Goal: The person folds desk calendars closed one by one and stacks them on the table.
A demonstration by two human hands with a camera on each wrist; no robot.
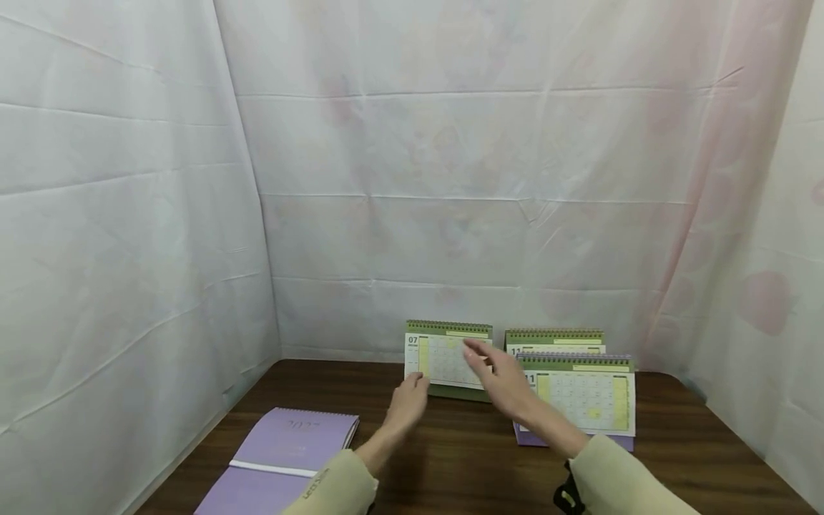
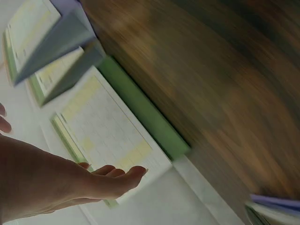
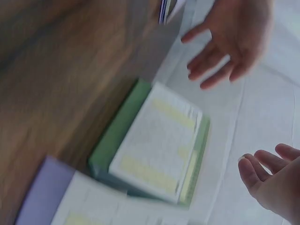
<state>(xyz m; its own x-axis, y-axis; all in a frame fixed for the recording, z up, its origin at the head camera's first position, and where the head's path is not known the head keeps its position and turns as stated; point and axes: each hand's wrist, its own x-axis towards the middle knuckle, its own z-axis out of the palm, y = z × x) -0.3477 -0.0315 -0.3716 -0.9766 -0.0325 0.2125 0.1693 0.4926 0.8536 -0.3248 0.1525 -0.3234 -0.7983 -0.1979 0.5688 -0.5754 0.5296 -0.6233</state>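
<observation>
A green desk calendar (image 1: 449, 357) showing page 07 stands upright at the back of the table. My left hand (image 1: 407, 405) is by its lower left side, fingers loosely extended and holding nothing. In front of its right half hovers my right hand (image 1: 502, 379), also with nothing in it; the right wrist view shows a gap between both hands and the calendar. To the right stands a purple-based desk calendar (image 1: 582, 397) on page 11. Behind it, partly hidden, is another green-topped calendar (image 1: 556, 340).
A purple 2022-style calendar (image 1: 290, 436) with a white band lies at the front left of the brown wooden table (image 1: 463, 465). Pale cloth (image 1: 450, 157) hangs behind the table and along both sides.
</observation>
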